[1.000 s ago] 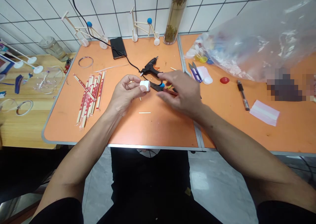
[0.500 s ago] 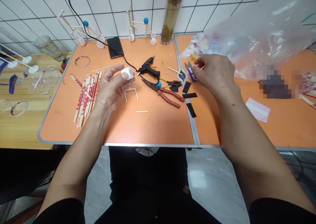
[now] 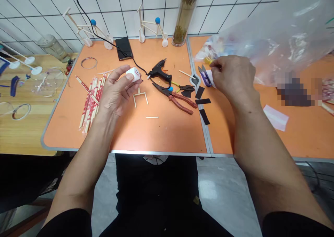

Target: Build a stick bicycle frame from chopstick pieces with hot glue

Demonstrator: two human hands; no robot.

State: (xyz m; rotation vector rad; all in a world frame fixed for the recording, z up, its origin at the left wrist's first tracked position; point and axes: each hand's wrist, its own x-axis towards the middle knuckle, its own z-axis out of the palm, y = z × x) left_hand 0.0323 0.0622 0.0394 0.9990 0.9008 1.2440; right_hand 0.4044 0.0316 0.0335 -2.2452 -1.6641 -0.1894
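My left hand (image 3: pixel 116 91) pinches a small white rounded block (image 3: pixel 134 74) with a dark printed mark, held above the orange table. Below it lie a little frame of glued pale sticks (image 3: pixel 141 95) and a single short stick (image 3: pixel 152 117). Over to the right, my right hand (image 3: pixel 233 75) is closed with its fingertips pointing down, beside small scissors (image 3: pixel 205 76) with purple handles. Something white (image 3: pixel 210 77) shows under those fingers; what it is, I cannot make out. Red-handled pliers (image 3: pixel 180 99) and a black glue gun (image 3: pixel 159 71) lie between the hands.
Paper-wrapped chopsticks (image 3: pixel 90 103) lie at left. Two stick models (image 3: pixel 153 24) with blue balls stand at the wall near a phone (image 3: pixel 124 49) and a tall tea bottle (image 3: pixel 185 19). Black strips (image 3: pixel 203 101) lie by the table seam. A large clear plastic bag (image 3: pixel 261 38) fills the back right.
My right hand stays by the scissors, and a white thing now shows under its fingers. The scissors have turned slightly. My left hand keeps the white block, tilted a little differently.
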